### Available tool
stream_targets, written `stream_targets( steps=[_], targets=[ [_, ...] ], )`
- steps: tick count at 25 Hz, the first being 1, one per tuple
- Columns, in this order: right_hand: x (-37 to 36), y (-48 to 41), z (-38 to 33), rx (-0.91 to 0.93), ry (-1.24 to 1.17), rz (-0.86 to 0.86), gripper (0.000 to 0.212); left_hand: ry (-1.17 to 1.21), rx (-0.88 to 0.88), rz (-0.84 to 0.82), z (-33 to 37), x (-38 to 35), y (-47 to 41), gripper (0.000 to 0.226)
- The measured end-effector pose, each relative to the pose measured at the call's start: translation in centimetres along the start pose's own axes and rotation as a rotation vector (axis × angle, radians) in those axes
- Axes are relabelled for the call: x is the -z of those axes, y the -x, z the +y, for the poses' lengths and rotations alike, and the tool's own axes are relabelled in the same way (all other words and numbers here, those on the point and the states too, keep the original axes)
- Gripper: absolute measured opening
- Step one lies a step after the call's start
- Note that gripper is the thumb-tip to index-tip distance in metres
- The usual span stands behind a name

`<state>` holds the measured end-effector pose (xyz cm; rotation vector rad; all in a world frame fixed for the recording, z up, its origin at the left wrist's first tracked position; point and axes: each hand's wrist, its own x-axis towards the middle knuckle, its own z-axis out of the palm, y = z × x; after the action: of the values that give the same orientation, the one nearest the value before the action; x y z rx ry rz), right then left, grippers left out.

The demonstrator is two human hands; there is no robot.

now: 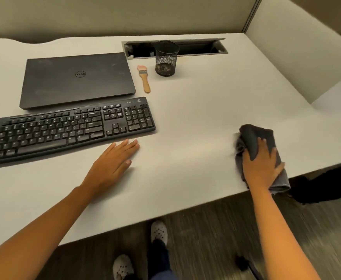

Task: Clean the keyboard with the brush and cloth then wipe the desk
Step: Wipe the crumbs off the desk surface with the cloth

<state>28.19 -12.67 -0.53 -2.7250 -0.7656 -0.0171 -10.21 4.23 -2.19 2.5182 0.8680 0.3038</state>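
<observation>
Upper centre, black wire-mesh cup (166, 59): contents unclear. Left hand (113, 160), fingers straight, rests flat on the white bench (206, 98); right hand (262, 166), fingers spread, presses a dark grey cloth (254, 136).

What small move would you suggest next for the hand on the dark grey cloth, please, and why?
Probably sweep the dark grey cloth leftward: the right hand presses it near the white desk's front edge, and bare surface stretches toward the black keyboard.

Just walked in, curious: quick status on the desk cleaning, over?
Right hand pressing dark grey cloth on white desk. Left hand flat beside black keyboard. Wooden-handled brush lies beside closed black laptop. Nothing blocks the cloth.
</observation>
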Motion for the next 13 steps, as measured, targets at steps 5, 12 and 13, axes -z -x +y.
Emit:
stream_targets(
  steps=[5, 12, 13],
  targets=[
    [-0.8, 6.5, -4.1, 0.125, 0.028, -0.024, 0.062, 0.052, 0.119, 0.107, -0.3, 0.6, 4.6, 0.058],
    [-3.4, 19.0, -14.4, 0.422, -0.047, -0.105, 0.070, -0.250, 0.529, 0.287, -4.3, 2.8, 15.6, 0.073],
    [-3.7, 21.3, -16.1, 0.470, -0.057, -0.112, 0.070, -0.281, 0.581, 0.292, -5.2, 3.5, 17.7, 0.073]
  ],
)
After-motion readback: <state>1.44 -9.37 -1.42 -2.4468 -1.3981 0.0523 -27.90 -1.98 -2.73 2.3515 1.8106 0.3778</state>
